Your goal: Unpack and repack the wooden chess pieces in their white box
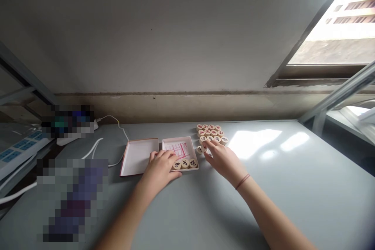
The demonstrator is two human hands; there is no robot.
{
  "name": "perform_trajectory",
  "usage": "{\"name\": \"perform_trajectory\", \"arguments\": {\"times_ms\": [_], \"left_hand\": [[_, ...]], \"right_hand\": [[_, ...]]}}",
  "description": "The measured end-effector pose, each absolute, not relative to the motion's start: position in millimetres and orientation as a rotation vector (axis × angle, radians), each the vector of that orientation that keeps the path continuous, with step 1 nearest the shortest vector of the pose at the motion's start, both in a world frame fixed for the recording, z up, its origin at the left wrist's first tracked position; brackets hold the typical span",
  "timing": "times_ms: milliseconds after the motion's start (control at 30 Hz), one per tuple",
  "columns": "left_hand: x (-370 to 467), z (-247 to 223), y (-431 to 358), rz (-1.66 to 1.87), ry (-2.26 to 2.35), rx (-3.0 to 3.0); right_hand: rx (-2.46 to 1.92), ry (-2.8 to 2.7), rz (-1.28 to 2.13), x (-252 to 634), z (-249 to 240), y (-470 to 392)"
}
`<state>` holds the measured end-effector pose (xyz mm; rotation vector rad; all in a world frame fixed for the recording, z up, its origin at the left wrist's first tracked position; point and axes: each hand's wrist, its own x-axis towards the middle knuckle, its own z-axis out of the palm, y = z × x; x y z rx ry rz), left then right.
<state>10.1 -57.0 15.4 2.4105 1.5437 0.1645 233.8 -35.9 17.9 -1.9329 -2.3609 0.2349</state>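
Cream-coloured discs (208, 132) marked with red or black characters line up in rows on a grey table (222, 203), to the right of a shallow white box (195, 153). Inside the box, along its near wall, sit three black-marked pieces (184, 163), with a red printed grid (182, 150) showing behind them. The person's right hand (224, 158), a thin band (243, 181) at its wrist, reaches to the near end of the rows; its thumb and fingers stand narrow around a red-marked piece (204, 149), though whether they grip it cannot be told. A black-marked disc (199, 150) lies just left of the fingertips. The left hand (160, 166) spreads over the near left corner of the box, its thumb by the near wall (what lies beneath the palm is hidden). Further left rests a second shallow tray (139, 144), near a white cable (95, 146).

Sorting pieces between table and box appears to be the step in hand, in which direction a single moment does not tell. The next move seems to call for a light pinch on the disc's rim and a steady box.
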Motion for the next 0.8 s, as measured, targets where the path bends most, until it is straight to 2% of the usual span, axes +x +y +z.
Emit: {"name": "perform_trajectory", "arguments": {"times_ms": [400, 800], "left_hand": [[10, 13, -58, 0.193, 1.54, 2.429], [9, 13, -57, 0.214, 1.528, 2.411]], "right_hand": [[-1.846, -2.302, 0.151, 222, -1, -36], [-2.002, -2.157, 0.196, 227, 1, -35]]}}
